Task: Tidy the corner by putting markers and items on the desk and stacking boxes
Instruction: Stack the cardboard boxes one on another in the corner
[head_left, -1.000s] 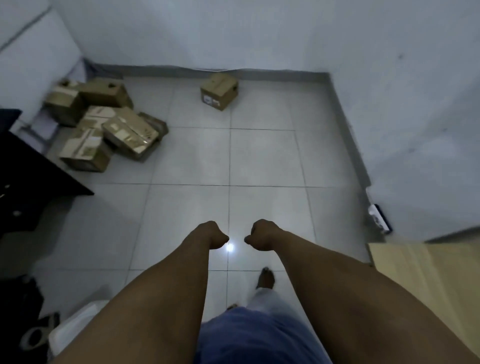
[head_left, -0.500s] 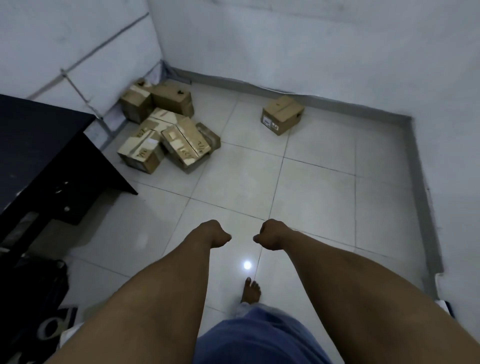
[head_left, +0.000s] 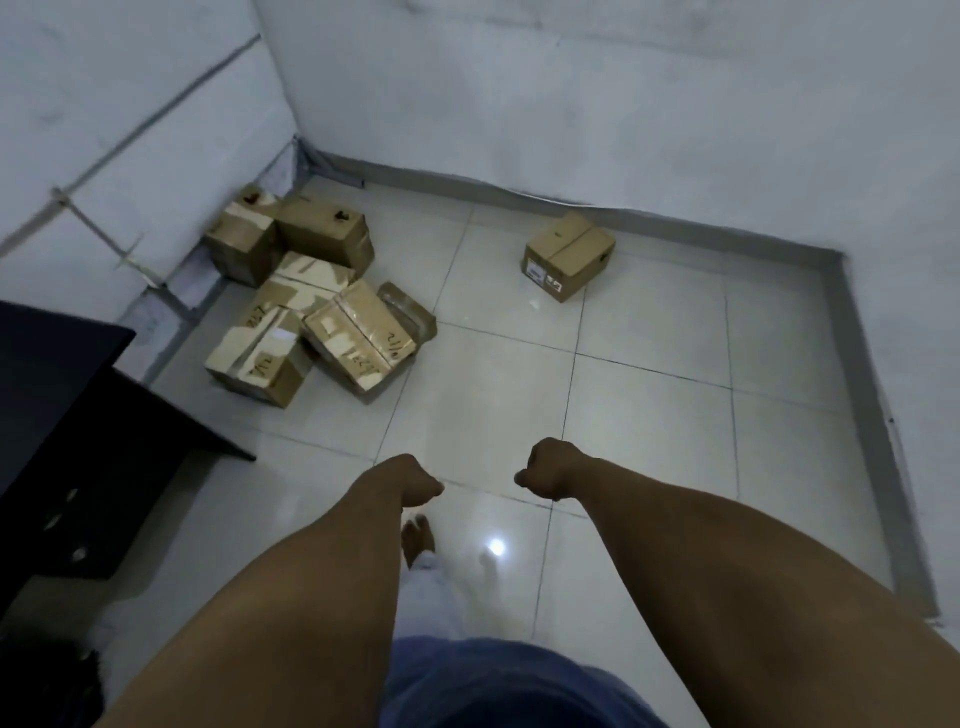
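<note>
The boxes sit on the tiled floor (head_left: 493, 405) ahead of the person; a jumble of cardboard boxes (head_left: 311, 306) crowds the corner by the left wall, some tipped against one another, and a single box (head_left: 569, 255) stands apart near the far wall, upright on its base; no markers show from where I stand. The dark worktop (head_left: 78, 415) juts in at the left, well apart from the lone box and near the pile.

Both arms reach forward over the floor; the left hand (head_left: 413, 480) has its fingers curled into a fist and holds nothing; the right hand (head_left: 545, 470) is clenched the same way, also bare of anything; neither touches a box.

My guess is the boxes are stiff corrugated card, taped along the seams, so they should keep their shape under a two-handed squeeze; the tape may be a little slick, the bare card less so; their weight I cannot judge, since nothing shows what is inside. The leaning box (head_left: 361, 340) in the pile looks likely to slide once a neighbour moves; taking each by two opposite sides, low down, seems the safest hold; the lone box appears to have a hand slot on its right face, which could serve too.
</note>
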